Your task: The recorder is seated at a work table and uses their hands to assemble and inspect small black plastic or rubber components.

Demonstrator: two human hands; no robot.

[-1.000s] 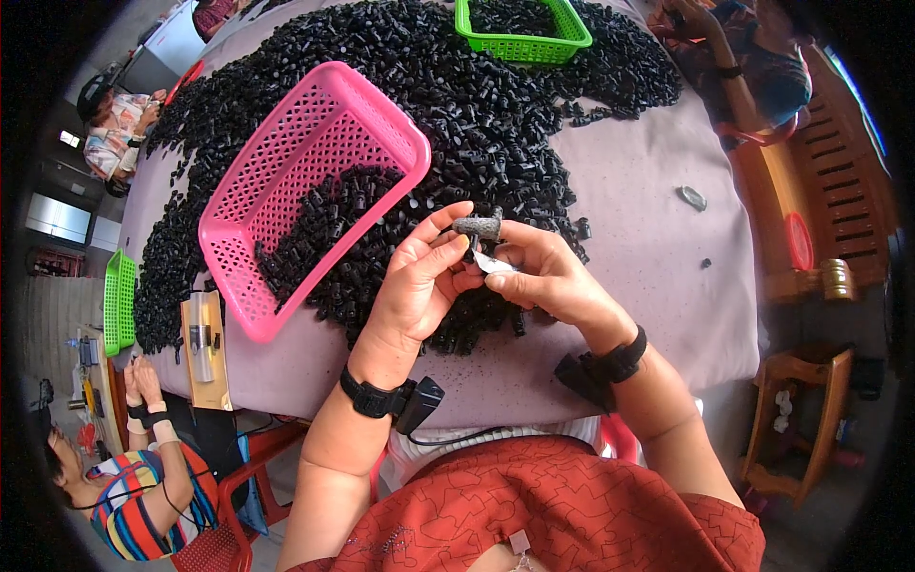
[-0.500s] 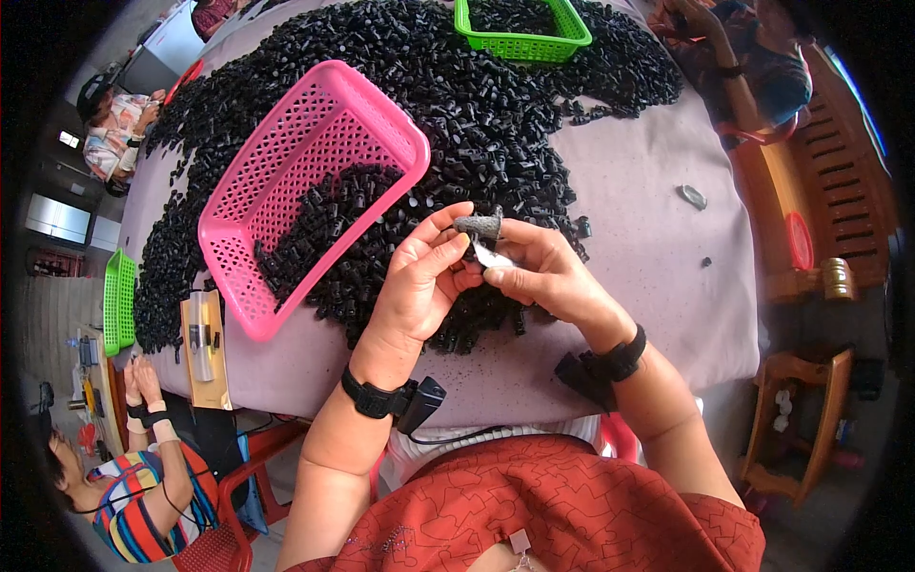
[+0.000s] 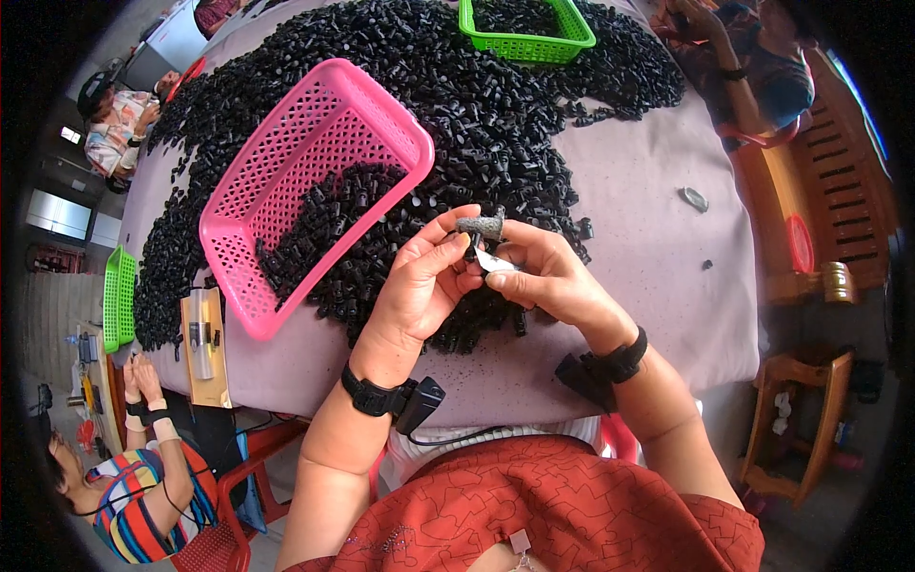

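Holding: left hand (image 3: 419,286) and right hand (image 3: 543,272) both pinch one black part (image 3: 481,227).
Place: above the counter (image 3: 648,248) near edge.
Beside: pink basket (image 3: 286,172).

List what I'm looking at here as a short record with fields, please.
Left hand: fingertips on a small dark plastic part
Right hand: pinches the same part, with a small pale piece beneath
Pink basket: left of the hands, partly filled with black parts
Table: grey cloth, black parts heaped across it
Green basket: far edge
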